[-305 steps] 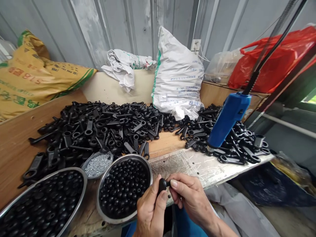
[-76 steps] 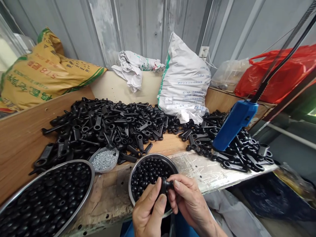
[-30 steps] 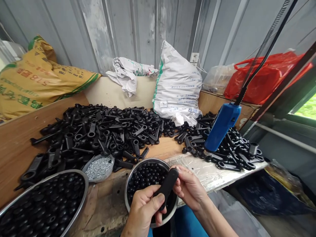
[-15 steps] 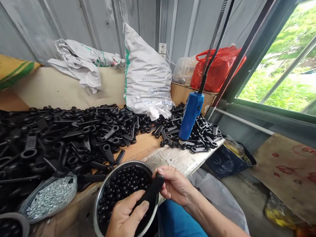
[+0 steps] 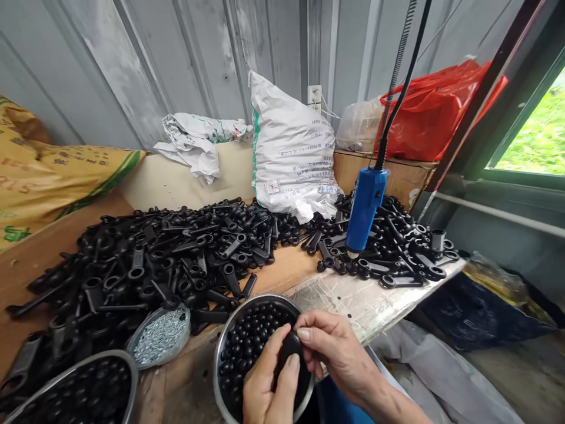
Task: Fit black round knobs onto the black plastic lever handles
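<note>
head view: holding a black part [image 5: 290,348] up between both hands, over the right side of a bowl [image 5: 218,366].
grasping it in the left hand [image 5: 267,386], between thumb and fingers; bringing the bent fingertips of the right hand [image 5: 342,347] to its right side, too hidden to tell if pinching it or something small. just turned from a long slant to a foreshortened pose, probably putting that side within easier reach of the right fingertips. pointing up with its rounded end; seeming to run down along its long axis into the left hand, too covered to tell exactly. held just right of the balls [image 5: 247,344], well apart from the screws [image 5: 161,337] and driver [image 5: 364,206].
</note>
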{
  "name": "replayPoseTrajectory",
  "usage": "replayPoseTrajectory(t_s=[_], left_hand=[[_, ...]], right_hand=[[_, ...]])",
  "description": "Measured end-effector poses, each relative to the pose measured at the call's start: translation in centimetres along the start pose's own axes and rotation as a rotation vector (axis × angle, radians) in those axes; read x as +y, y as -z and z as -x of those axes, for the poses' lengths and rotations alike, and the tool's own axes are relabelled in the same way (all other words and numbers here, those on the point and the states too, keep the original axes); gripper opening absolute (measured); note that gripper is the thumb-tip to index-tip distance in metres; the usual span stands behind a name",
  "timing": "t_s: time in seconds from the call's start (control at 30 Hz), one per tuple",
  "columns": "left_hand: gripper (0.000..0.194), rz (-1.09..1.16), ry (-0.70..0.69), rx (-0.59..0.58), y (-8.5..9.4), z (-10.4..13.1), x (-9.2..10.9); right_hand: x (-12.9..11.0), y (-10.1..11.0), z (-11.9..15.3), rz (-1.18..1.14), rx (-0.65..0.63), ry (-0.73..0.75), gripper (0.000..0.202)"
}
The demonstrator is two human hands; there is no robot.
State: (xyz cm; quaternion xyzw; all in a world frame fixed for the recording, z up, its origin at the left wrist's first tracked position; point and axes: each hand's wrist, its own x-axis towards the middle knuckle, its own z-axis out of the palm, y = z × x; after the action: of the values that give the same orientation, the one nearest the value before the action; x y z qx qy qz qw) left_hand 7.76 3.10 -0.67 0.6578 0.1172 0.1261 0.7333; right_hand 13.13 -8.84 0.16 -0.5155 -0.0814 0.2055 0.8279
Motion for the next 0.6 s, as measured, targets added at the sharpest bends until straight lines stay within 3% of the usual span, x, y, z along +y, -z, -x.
replayPoseTrajectory(t_s=[0.1, 0.3, 0.6], left_hand=[[0.035, 0.096, -0.009, 0.061, 0.1, 0.4, 0.2], [0.035, 0.423, 0.172, 0.037, 0.5, 0.7, 1.0], [0.034, 0.366, 0.153, 0.064, 0.7, 0.3, 0.8]], right_hand=[[0.0, -0.5, 0.1, -0.118, -0.041, 0.018, 0.026], [0.9, -0.4, -0.3, -0.343, -0.151, -0.085, 0.026], [1.9, -1.6, -0.2, -0.399, -0.161, -0.115, 0.023]])
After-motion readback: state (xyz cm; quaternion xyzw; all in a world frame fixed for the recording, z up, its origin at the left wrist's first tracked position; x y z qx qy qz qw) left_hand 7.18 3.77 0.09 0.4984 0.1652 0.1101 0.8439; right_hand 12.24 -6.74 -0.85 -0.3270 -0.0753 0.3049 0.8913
